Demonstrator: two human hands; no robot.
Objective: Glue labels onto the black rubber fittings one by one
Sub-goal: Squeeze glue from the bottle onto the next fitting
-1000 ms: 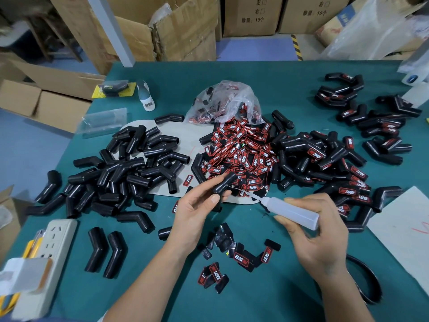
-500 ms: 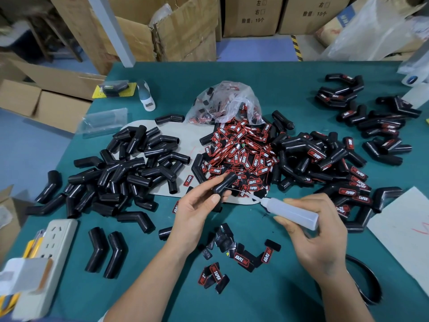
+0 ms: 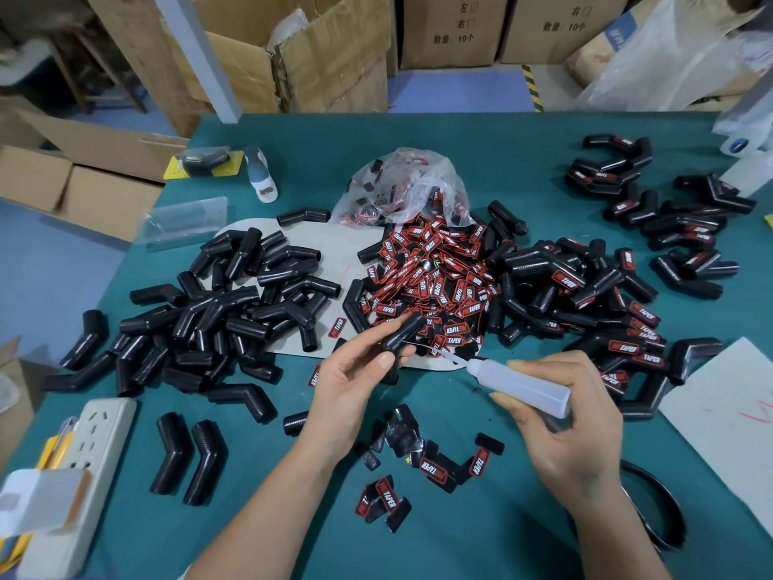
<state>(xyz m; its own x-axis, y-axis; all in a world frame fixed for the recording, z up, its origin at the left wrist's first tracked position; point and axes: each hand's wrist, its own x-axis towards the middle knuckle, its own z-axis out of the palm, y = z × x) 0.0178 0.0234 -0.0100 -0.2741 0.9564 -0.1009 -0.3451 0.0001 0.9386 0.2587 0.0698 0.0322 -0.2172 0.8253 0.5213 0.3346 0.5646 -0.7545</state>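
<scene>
Fingers (image 3: 387, 362) of the left hand (image 3: 349, 391) pinch one black fitting (image 3: 403, 330), tilted above the worktop's (image 3: 502, 169) near middle; the right hand (image 3: 564, 416) grips a glue bottle (image 3: 520, 385), its nozzle just beside that fitting. Teal cloth covers the worktop. Behind the hands, red-and-black labels (image 3: 435, 270) spill from a clear bag (image 3: 401, 186) into a heap too dense to count. Bare fittings (image 3: 234, 303) pile left, two (image 3: 188, 458) lying apart near a power strip (image 3: 83, 466); labelled fittings (image 3: 594, 295) pile right. Some loose labels (image 3: 435, 466) lie by the wrists. Open cardboard boxes (image 3: 318, 56) stand on a blue floor (image 3: 456, 92) beyond.
</scene>
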